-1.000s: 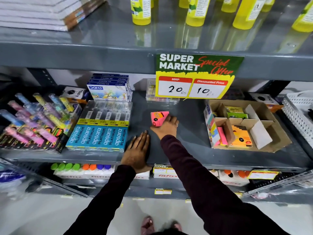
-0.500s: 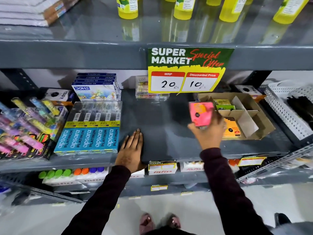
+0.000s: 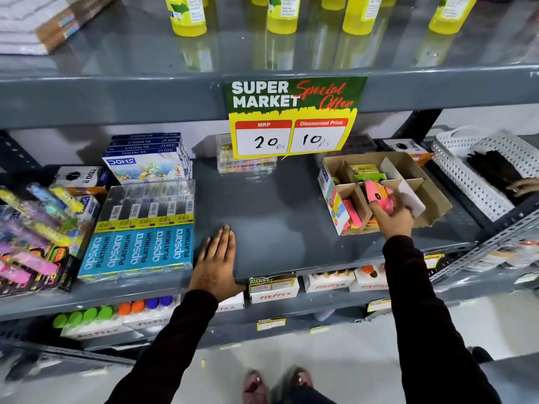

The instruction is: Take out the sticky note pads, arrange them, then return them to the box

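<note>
A pink sticky note pad [image 3: 379,196] is gripped in the right hand [image 3: 392,218] and is held over the middle of the cardboard box [image 3: 437,199], which stands on the right part of the grey shelf [image 3: 277,205]. The pad is held tilted, pinched at its lower edge, with its upper face projecting above the fingers toward the card dividers [image 3: 408,183]. The return step is judged to be in progress. A jam is possible at this point: the tilted pad may be caught on a divider edge, and the light dividers may be bent or pushed out of place if the pad is pressed down before it is aligned with an open compartment. The box may also be shifted toward the shelf edge, since it is not steadied by the other hand. Pink pads [image 3: 351,212] already stored upright in the front-left compartment may be disturbed if that slot is overfilled. The left hand [image 3: 217,263] is laid flat and empty on the shelf front, fingers extended, just beside the blue pencil packs [image 3: 140,249] and well apart from the box.
</note>
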The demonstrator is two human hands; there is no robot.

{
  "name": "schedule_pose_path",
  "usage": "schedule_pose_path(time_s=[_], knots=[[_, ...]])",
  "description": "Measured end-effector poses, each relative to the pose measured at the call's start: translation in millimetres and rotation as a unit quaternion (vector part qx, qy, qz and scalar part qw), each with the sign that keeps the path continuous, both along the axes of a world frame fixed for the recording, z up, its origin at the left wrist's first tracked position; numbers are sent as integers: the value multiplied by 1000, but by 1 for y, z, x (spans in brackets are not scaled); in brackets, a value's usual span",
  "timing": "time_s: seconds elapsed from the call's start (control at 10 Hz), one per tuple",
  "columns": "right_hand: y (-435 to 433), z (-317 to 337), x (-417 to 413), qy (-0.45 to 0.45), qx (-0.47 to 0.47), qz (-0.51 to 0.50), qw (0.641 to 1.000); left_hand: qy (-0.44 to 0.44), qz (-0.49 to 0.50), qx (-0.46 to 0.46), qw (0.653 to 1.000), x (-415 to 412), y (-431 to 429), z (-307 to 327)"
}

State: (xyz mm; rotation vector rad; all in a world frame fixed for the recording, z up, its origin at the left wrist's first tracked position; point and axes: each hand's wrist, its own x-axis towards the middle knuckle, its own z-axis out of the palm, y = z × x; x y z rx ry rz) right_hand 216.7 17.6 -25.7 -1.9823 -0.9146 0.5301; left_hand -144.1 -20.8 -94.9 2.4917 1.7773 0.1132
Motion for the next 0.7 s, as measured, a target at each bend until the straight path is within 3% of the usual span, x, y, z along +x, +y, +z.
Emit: schedule_pose_path(time_s=[0.1, 0.2, 0.4, 0.6, 0.7], knots=[[-6, -14, -1, -96, -73, 34, 992, 1, -4, 5, 1000, -1, 0, -2], [-10, -21, -5, -153, -81, 37, 984, 8, -5, 11, 1000, -1, 1, -5], [-11, -21, -10, -195, -128, 34, 972, 18, -5, 15, 1000, 1, 0, -1], [-21, -13, 0, -243, -160, 90, 953, 107, 30, -67, 992, 6, -2, 14], [-32, 3, -9, -260, -128, 130, 948, 175, 40, -107, 978, 23, -10, 30]])
